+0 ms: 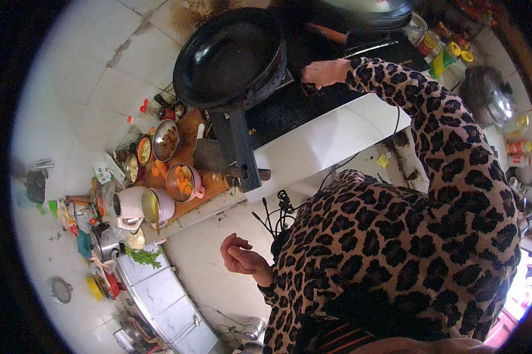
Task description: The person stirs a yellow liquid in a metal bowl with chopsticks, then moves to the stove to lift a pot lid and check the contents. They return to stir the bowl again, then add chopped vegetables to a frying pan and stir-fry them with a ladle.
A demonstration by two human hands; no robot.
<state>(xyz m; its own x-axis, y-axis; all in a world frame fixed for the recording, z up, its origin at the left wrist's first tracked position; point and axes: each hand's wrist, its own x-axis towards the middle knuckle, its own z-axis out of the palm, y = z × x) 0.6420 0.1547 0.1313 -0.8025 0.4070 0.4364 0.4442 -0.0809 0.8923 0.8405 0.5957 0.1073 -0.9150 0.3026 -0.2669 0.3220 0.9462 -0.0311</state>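
Note:
My right hand [325, 74] reaches over the black cooktop [288, 110], close to its front part. Its fingertips meet something dark; whether they grip it cannot be told. My left hand [243, 256] hangs low over the floor, loosely curled, with nothing visible in it. A black wok [232, 57] stands tilted at the cooktop's left end, its handle [243, 148] towards me. Beside it, a cleaver [215, 155] lies on the wooden cutting board [215, 183]. A pink bowl of cut carrots [182, 182] and a metal bowl of brown food [166, 140] are on the board.
A lidded pan [358, 17] stands at the back right. Left of the board are a light-coloured pot [158, 205], a pink appliance [129, 204] and small bowls. Green leaves [143, 257] lie on the tiled counter [168, 301]. Black cables [285, 205] hang near my body.

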